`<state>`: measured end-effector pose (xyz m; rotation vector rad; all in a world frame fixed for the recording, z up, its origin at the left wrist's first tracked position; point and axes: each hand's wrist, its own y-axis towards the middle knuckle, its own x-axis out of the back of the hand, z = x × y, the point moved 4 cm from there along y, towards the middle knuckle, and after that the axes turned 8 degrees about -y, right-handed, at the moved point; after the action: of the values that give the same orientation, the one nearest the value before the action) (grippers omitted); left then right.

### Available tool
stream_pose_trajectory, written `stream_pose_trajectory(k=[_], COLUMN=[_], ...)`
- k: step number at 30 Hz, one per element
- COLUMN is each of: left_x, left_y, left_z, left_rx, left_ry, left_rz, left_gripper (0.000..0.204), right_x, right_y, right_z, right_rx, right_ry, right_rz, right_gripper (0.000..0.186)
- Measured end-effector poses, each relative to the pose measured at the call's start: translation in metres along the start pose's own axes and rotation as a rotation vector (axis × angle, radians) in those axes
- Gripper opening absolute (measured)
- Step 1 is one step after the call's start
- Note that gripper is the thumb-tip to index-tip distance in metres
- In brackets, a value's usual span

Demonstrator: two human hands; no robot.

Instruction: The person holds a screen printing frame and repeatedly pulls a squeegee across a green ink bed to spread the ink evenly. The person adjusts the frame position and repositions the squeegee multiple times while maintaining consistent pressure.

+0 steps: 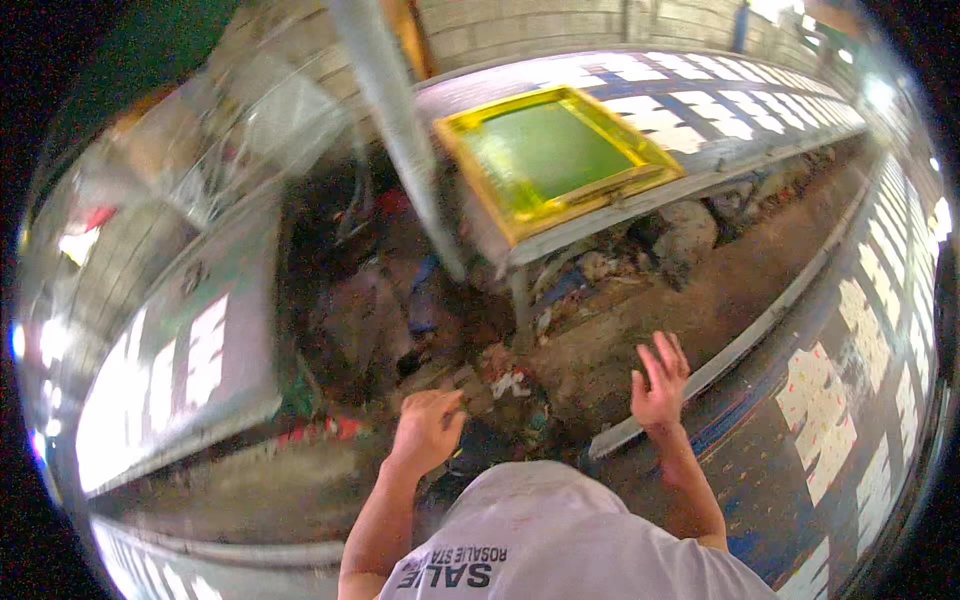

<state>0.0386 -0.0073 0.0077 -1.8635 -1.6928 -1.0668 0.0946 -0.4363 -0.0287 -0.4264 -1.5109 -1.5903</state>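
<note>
My left hand (428, 430) is held out in front of my body with its fingers curled in. Nothing shows in it, and it hangs in the air over the cluttered floor. My right hand (660, 382) is raised with its fingers apart and empty, near the edge of the long table on the right (730, 440). Ahead, a yellow-framed printing screen (560, 150) with green mesh rests on the near end of another long table. Neither hand touches it.
White cut pieces (815, 415) lie in rows on the long tables. A grey post (395, 120) stands by the far table's end. To the left is another table (190, 350) with white pieces. Rags and clutter (685, 235) lie under the far table, beside a brown floor aisle (620, 330).
</note>
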Motion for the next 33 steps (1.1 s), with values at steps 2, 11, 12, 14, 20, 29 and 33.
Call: stream_pose_trajectory(k=[2,11,12,14,20,29,33], left_x=[0.01,-0.015,-0.017,-0.027,-0.074,-0.145,-0.15], left_y=[0.051,0.296,0.324,0.368,0.487,0.609,0.614], left_z=[0.024,0.127,0.138,0.156,0.216,0.272,0.269], left_rx=[0.02,0.024,0.05,0.022,0.381,0.714,0.831], left_ry=[0.017,-0.234,-0.296,-0.408,-0.558,-0.497,-0.062], left_rz=[-0.093,-0.18,-0.173,-0.193,-0.232,-0.43,-0.434], left_gripper=[0.023,0.02,0.02,0.015,0.059,0.053,0.062], right_x=[-0.024,-0.104,-0.111,-0.123,-0.151,-0.239,-0.286], right_y=[0.041,0.132,0.137,0.148,0.227,0.391,0.458], right_z=[0.002,-0.017,-0.016,-0.02,-0.06,-0.271,-0.366], right_rx=[-0.01,-0.2,-0.23,-0.257,-0.141,0.082,-0.003], right_ry=[0.005,-0.07,-0.066,-0.077,-0.113,-0.001,0.006], right_rz=[0.015,-0.049,-0.033,0.0,0.101,0.131,0.278], right_gripper=[0.042,0.038,0.038,0.036,0.036,0.035,0.04])
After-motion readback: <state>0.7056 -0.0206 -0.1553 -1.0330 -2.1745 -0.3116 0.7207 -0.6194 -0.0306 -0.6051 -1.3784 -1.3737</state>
